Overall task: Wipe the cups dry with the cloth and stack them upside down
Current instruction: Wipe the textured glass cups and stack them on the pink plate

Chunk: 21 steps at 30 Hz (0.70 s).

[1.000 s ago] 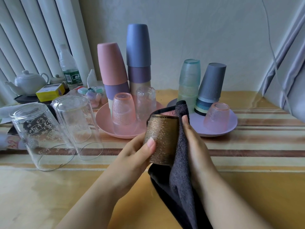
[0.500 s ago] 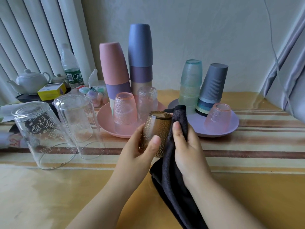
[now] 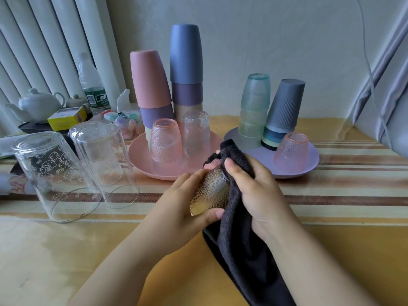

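Both hands busy on the little amber cup, held up over the near middle of the table.

Left hand [image 3: 183, 204] has its fingers curled round the amber cup [image 3: 210, 193], which is tipped on its side, thumb tucked under the lower end. Right hand [image 3: 254, 186] grips the dark cloth [image 3: 240, 239] bunched against the cup's far end, and the rest of the cloth hangs down toward the near edge. Behind them, a pink plate [image 3: 141, 160] carries stacked tall cups and two upside-down small ones; the purple plate [image 3: 311, 162] toward the right edge holds more stacks. Two clear glasses [image 3: 57, 173] stand upside down near the left edge.
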Available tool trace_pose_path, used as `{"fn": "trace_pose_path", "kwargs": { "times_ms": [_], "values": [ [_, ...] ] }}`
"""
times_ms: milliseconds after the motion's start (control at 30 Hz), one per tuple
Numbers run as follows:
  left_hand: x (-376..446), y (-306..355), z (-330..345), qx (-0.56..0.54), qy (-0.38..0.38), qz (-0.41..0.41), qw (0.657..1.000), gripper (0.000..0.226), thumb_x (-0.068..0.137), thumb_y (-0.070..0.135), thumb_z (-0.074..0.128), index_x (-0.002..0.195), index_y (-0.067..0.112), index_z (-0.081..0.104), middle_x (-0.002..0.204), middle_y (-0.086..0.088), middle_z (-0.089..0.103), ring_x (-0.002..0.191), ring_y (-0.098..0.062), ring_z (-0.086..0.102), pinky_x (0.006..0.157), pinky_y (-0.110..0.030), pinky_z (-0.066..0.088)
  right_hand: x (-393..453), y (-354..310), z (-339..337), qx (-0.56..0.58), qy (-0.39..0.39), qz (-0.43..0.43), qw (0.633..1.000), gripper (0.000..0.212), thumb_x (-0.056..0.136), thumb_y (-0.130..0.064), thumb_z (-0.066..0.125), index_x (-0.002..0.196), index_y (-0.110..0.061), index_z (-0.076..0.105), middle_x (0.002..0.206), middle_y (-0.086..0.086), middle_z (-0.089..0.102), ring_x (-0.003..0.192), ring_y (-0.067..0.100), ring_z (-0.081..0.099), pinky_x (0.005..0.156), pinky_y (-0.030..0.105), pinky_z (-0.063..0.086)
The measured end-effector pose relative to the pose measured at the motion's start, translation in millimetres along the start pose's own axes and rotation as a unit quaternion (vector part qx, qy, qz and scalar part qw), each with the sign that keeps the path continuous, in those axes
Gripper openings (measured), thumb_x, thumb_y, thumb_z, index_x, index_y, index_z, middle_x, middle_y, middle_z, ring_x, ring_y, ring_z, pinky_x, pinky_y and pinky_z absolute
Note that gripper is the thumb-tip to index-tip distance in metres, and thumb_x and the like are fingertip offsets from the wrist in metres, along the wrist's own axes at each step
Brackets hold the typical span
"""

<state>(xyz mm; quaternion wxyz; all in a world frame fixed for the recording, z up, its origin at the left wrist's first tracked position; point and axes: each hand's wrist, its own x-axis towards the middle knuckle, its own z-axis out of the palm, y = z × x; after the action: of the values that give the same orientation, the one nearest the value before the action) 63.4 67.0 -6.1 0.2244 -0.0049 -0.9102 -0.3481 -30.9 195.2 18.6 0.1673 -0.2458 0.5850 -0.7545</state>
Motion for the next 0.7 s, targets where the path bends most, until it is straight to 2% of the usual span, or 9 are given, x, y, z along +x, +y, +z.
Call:
{"fn": "trace_pose_path", "kwargs": {
  "times_ms": [133,200,267,400,500,567,600,667,700],
  "values": [
    [-1,0,4,-0.086,0.000,-0.041,0.995,0.076,0.066,0.082,0.056,0.130,0.044,0.043,0.123,0.021,0.056,0.117,0.007,0.052,0.099,-0.015,0.042,5,-1,-7,0.053,0.025,0.023,0.998,0.013,0.089,-0.013,0.058,0.081,-0.014,0.068,0.075,0.005,0.069,0.071,0.019,0.063,0.072,0.032,0.051],
    [-1,-1,5,-0.141,0.002,-0.072,0.987,0.076,0.064,0.073,0.066,0.130,0.039,0.049,0.124,0.013,0.061,0.118,-0.001,0.056,0.103,-0.029,0.045,5,-1,-7,0.079,0.033,0.029,0.996,0.012,0.088,-0.013,0.057,0.083,-0.015,0.067,0.074,0.004,0.070,0.069,0.019,0.063,0.070,0.031,0.051],
    [-1,0,2,-0.193,0.008,-0.094,0.977,0.074,0.065,0.058,0.073,0.130,0.029,0.054,0.121,0.008,0.067,0.115,-0.006,0.061,0.101,-0.031,0.048,5,-1,-4,0.102,0.045,0.041,0.993,0.011,0.089,-0.015,0.056,0.085,-0.016,0.067,0.075,0.004,0.070,0.070,0.019,0.064,0.071,0.031,0.052],
    [1,5,-1,-0.323,0.032,-0.122,0.938,0.054,0.068,0.039,0.074,0.117,0.023,0.060,0.110,0.007,0.072,0.103,-0.006,0.066,0.083,-0.016,0.050,4,3,-3,0.096,0.065,0.061,0.991,0.024,0.089,-0.033,0.056,0.103,-0.016,0.067,0.094,0.008,0.073,0.089,0.024,0.067,0.088,0.042,0.053],
    [0,8,7,-0.420,0.058,-0.155,0.892,0.052,0.071,0.042,0.071,0.113,0.013,0.060,0.104,-0.003,0.071,0.094,-0.013,0.066,0.083,-0.026,0.054,0,2,4,0.030,0.062,0.049,0.996,0.059,0.077,-0.064,0.056,0.119,-0.023,0.062,0.115,0.001,0.068,0.110,0.020,0.062,0.102,0.045,0.043],
    [3,13,12,-0.491,0.073,-0.189,0.847,0.048,0.086,0.044,0.068,0.118,0.009,0.060,0.113,-0.011,0.069,0.100,-0.020,0.065,0.090,-0.038,0.055,-4,5,8,-0.017,0.048,0.045,0.998,0.066,0.074,-0.073,0.052,0.124,-0.029,0.057,0.119,-0.010,0.064,0.112,0.007,0.059,0.103,0.035,0.042],
    [5,15,13,-0.510,0.074,-0.206,0.832,0.048,0.089,0.046,0.060,0.120,0.010,0.060,0.119,-0.013,0.068,0.107,-0.022,0.065,0.094,-0.042,0.054,-7,6,10,-0.033,0.041,0.046,0.998,0.059,0.077,-0.069,0.049,0.123,-0.032,0.056,0.115,-0.017,0.064,0.106,-0.003,0.058,0.098,0.023,0.044],
    [7,15,13,-0.516,0.068,-0.230,0.822,0.055,0.085,0.054,0.044,0.121,0.017,0.063,0.121,-0.007,0.069,0.118,-0.022,0.062,0.099,-0.042,0.049,-12,6,13,-0.054,0.029,0.046,0.997,0.037,0.086,-0.055,0.043,0.119,-0.042,0.052,0.103,-0.031,0.059,0.087,-0.024,0.054,0.077,0.000,0.042],
    [7,13,13,-0.504,0.064,-0.229,0.830,0.056,0.085,0.060,0.043,0.120,0.021,0.064,0.122,-0.002,0.069,0.120,-0.019,0.061,0.101,-0.040,0.046,-13,6,14,-0.064,0.028,0.047,0.996,0.035,0.088,-0.052,0.041,0.120,-0.043,0.050,0.103,-0.034,0.057,0.085,-0.027,0.051,0.073,-0.004,0.039]
  ]
}}
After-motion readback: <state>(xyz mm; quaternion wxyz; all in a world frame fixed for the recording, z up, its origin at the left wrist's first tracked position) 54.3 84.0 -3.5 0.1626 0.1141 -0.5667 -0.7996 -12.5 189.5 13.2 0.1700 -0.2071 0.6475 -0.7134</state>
